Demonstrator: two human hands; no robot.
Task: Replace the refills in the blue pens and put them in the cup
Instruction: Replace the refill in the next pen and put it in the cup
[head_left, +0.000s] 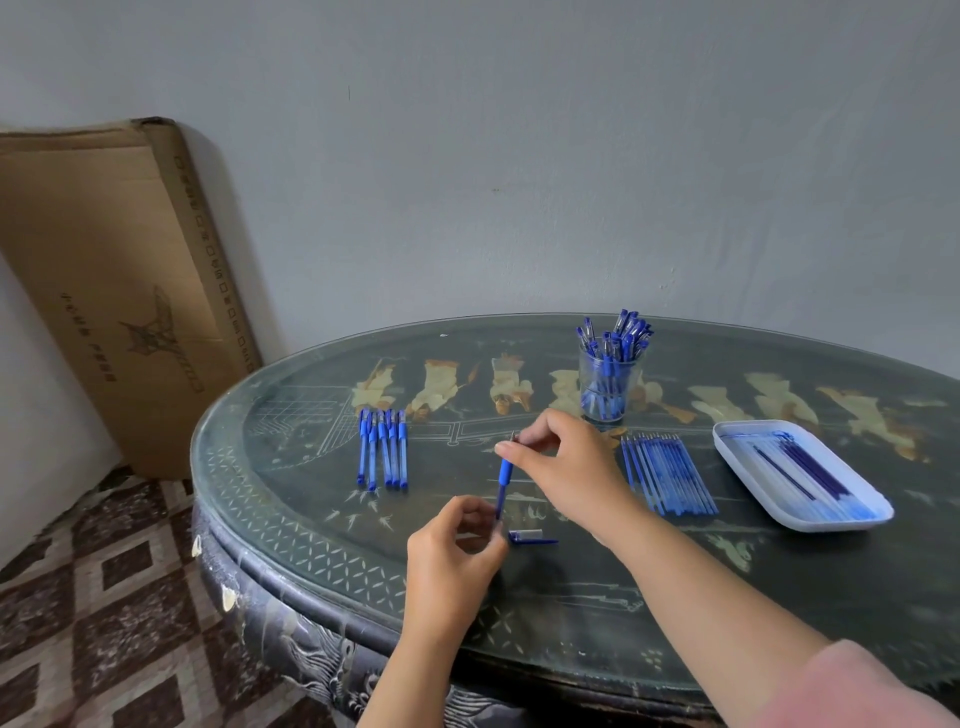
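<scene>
Gripping blue pen (503, 475) barrel in left hand (452, 551), pinching tip end with right hand (566, 467), likely for unscrewing. Shows cap (530, 537) parked at 5 o'clock of the pen, cup (587, 379) within reach at 1 o'clock.

A clear cup (588, 387) packed with blue pens (621, 338) sits on a dark green-black table (291, 467) painted with cream and orange figures and a pale lattice border. Left of the cup lies a row of pens (383, 449), all blue; right of it are blue refills (670, 475) and a white tray (732, 441). Nearer than the cup, a held pen (503, 475) shows a blue grip beside a blue cap (532, 538). Far left of the cup are a brown cardboard box (104, 270) and brown-and-cream diamond floor tiles (104, 571).
</scene>
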